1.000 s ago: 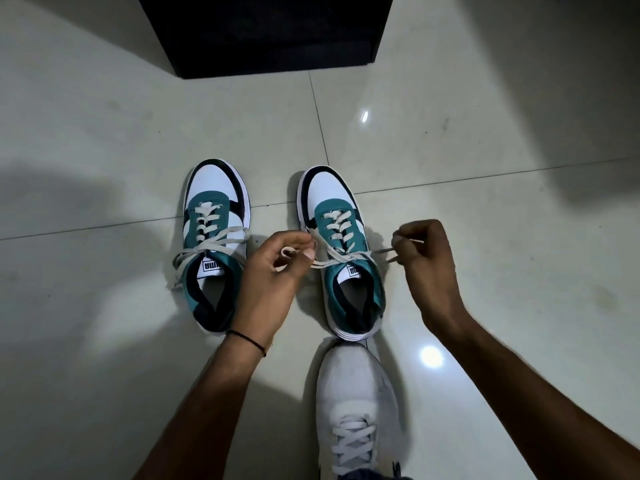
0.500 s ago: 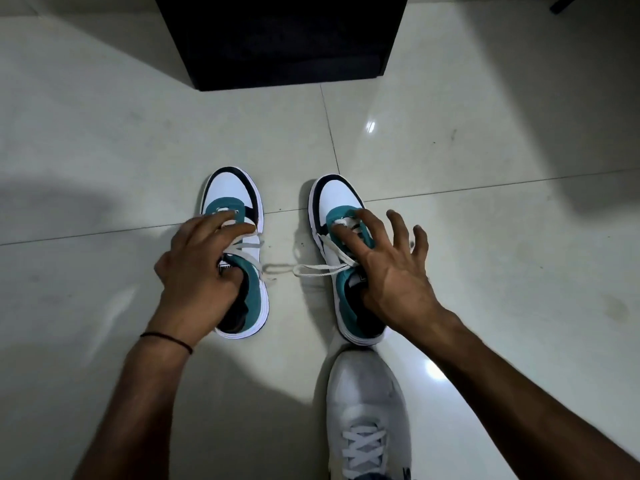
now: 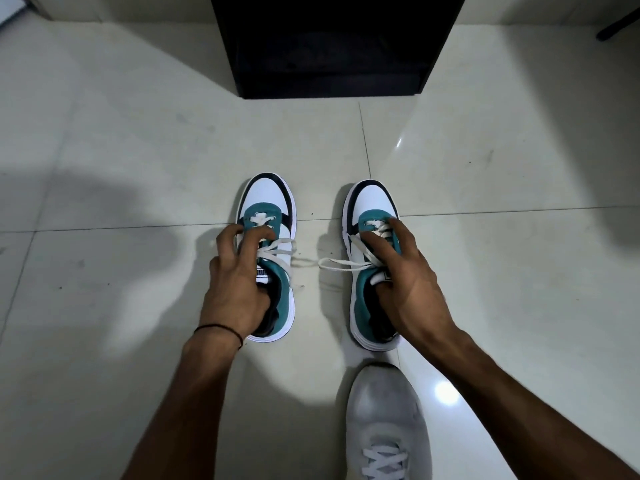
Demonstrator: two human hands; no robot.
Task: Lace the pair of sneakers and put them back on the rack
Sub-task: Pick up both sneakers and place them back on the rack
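Two teal-and-white sneakers stand side by side on the tiled floor (image 3: 138, 161), toes toward a dark rack (image 3: 329, 46) just beyond. The left hand (image 3: 235, 292) clasps the left sneaker (image 3: 273, 216) at its tongue and collar; the right hand (image 3: 408, 282) grips the right sneaker (image 3: 372, 209) likewise (thumb tucked inside). Loose lace ends (image 3: 332, 265) trail between them. A grey shoe (image 3: 384, 417) sits nearest.
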